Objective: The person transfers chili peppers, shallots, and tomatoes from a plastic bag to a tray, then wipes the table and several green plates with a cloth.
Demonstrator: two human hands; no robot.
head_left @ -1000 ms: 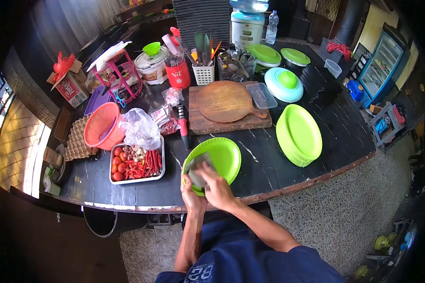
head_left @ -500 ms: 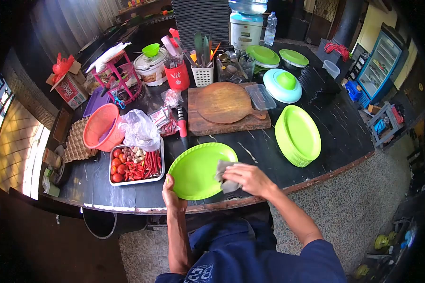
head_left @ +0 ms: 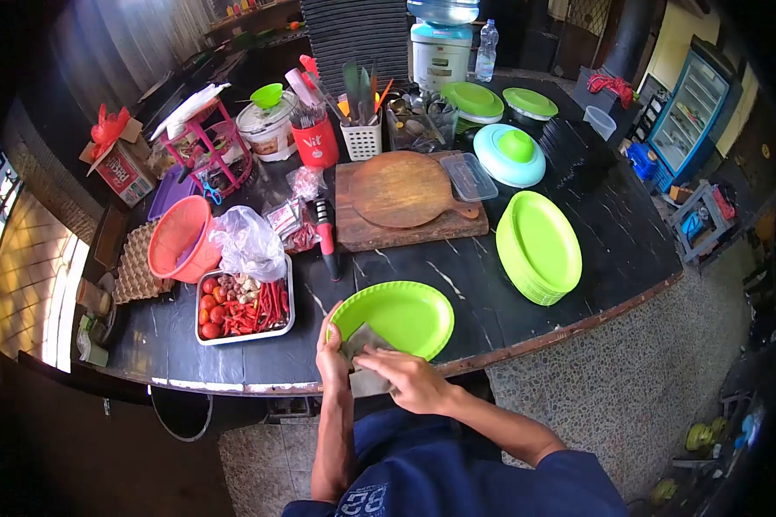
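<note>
A green oval plate (head_left: 405,314) with a ridged rim is held up in front of me, over the table's near edge. My left hand (head_left: 333,355) grips it by its left edge. In my right hand (head_left: 408,379) is a grey-brown cloth (head_left: 366,342), pressed against the plate's lower left part close to my left hand. Part of the cloth hangs below the rim. A stack of similar green plates (head_left: 539,246) stands to the right on the black table.
On the left of the black table (head_left: 457,323) sit a tray of tomatoes and chillies (head_left: 241,306), a plastic bag (head_left: 250,241) and an orange basket (head_left: 184,241). Behind the plate lie a knife sharpener (head_left: 327,237) and wooden boards (head_left: 405,189). Utensil holders (head_left: 362,140) stand farther back.
My right hand has moved the cloth from the plate's right side to its lower left, beside my left hand. The plate has shifted slightly right and down.
</note>
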